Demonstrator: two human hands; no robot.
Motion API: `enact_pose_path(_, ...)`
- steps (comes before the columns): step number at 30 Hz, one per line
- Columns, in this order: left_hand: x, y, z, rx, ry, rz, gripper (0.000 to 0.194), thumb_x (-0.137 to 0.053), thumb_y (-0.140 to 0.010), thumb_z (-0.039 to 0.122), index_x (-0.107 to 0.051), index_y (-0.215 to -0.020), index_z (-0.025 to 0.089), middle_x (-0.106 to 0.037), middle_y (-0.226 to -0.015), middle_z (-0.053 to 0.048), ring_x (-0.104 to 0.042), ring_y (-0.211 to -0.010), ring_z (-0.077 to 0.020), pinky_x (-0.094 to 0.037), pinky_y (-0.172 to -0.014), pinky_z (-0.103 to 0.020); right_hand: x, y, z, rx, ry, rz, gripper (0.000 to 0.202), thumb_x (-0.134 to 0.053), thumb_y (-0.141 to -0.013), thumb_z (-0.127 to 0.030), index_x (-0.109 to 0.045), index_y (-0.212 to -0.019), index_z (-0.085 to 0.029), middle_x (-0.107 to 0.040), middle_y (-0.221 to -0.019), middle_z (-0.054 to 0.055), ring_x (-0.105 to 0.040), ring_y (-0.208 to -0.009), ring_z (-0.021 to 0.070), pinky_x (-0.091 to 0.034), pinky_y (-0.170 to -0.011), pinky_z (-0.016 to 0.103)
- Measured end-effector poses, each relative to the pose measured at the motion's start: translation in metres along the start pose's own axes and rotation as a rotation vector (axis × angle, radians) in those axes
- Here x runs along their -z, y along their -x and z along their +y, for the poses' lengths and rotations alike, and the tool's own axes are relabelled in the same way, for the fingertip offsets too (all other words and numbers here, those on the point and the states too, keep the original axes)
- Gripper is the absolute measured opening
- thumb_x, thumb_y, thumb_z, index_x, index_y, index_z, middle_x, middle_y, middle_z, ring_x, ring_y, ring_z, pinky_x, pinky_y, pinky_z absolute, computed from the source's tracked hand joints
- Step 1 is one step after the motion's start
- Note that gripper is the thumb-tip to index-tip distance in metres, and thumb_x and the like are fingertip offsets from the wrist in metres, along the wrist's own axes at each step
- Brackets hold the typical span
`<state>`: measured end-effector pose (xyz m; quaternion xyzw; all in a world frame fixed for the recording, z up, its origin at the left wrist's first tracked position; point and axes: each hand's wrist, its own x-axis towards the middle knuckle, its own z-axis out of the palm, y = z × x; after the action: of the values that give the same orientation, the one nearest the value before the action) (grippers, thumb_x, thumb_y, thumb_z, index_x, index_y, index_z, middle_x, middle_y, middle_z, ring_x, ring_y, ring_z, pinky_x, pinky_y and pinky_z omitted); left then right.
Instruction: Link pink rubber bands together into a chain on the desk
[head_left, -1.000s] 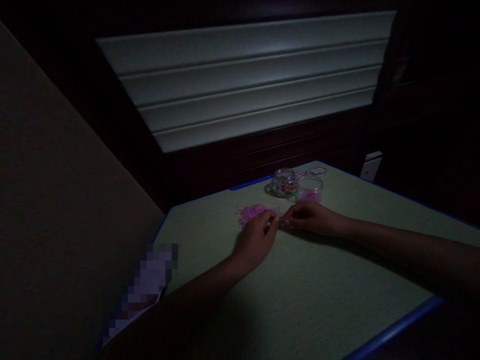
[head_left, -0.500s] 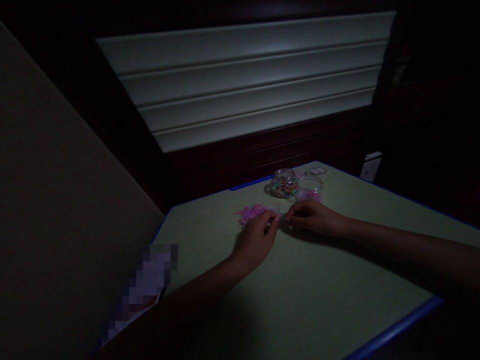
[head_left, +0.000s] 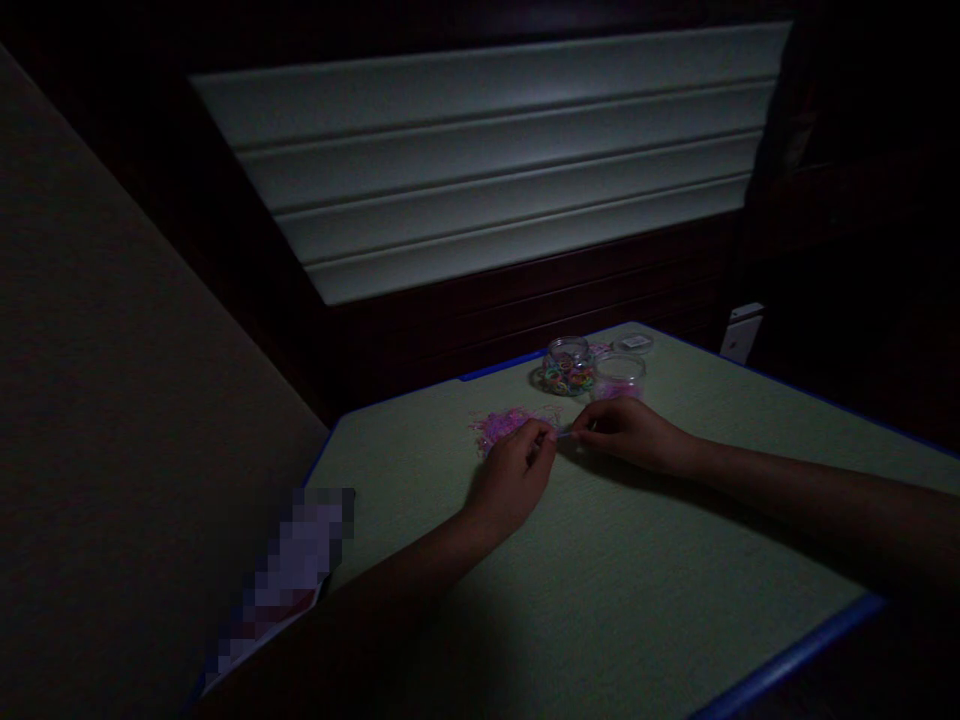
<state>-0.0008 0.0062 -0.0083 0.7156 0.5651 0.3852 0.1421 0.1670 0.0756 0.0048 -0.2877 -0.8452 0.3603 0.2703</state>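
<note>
My left hand (head_left: 517,470) is closed in a pinch over the table, at the near right edge of a pile of small pink and purple rubber bands (head_left: 500,425). Facing it, my right hand (head_left: 622,432) is also pinched. A thin, pale rubber band (head_left: 564,435) spans the short gap between the fingertips of both hands. Just beyond my right hand stands an open clear jar (head_left: 619,371) with pink bands in it. To its left is another clear jar (head_left: 568,368) full of multicoloured bands.
A clear lid (head_left: 634,344) with a white label lies behind the jars. The pale green table (head_left: 600,600) has blue edging. A blurred-out item (head_left: 292,560) lies at its left edge. A dark wooden panel with pale slats (head_left: 510,150) rises behind.
Both hands stay almost where they were, pinching the band. My right hand has shifted very slightly. The jars and the pile have not moved.
</note>
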Motion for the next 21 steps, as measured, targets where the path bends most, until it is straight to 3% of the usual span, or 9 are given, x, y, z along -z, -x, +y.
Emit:
enact_pose_path(14, -0.0015, -0.0009, -0.0017, 0.013, 0.047, 0.008, 0.026, -0.035, -0.081, 0.037, -0.051, -0.094, 0.02, -0.058, -0.078, -0.002, -0.054, -0.069, -0.0116, -0.041, -0.06, -0.022, -0.002, 0.0002, 0.0045, 0.012, -0.006, -0.001, 0.022, -0.049, -0.072, -0.03, -0.06, -0.079, -0.012, -0.06, -0.068, 0.003, -0.051, -0.057, 0.0099, -0.037, -0.051, 0.02)
enact_pose_path(21, -0.0015, -0.0011, -0.0021, -0.011, 0.021, -0.012, 0.025, -0.033, -0.082, 0.037, -0.051, -0.082, 0.018, -0.053, -0.068, 0.001, -0.05, -0.061, -0.01, -0.039, -0.057, -0.021, -0.0013, 0.0004, 0.0029, 0.018, -0.01, -0.009, 0.023, -0.049, -0.073, -0.032, -0.06, -0.079, -0.012, -0.059, -0.069, 0.003, -0.05, -0.058, 0.0102, -0.037, -0.051, 0.021)
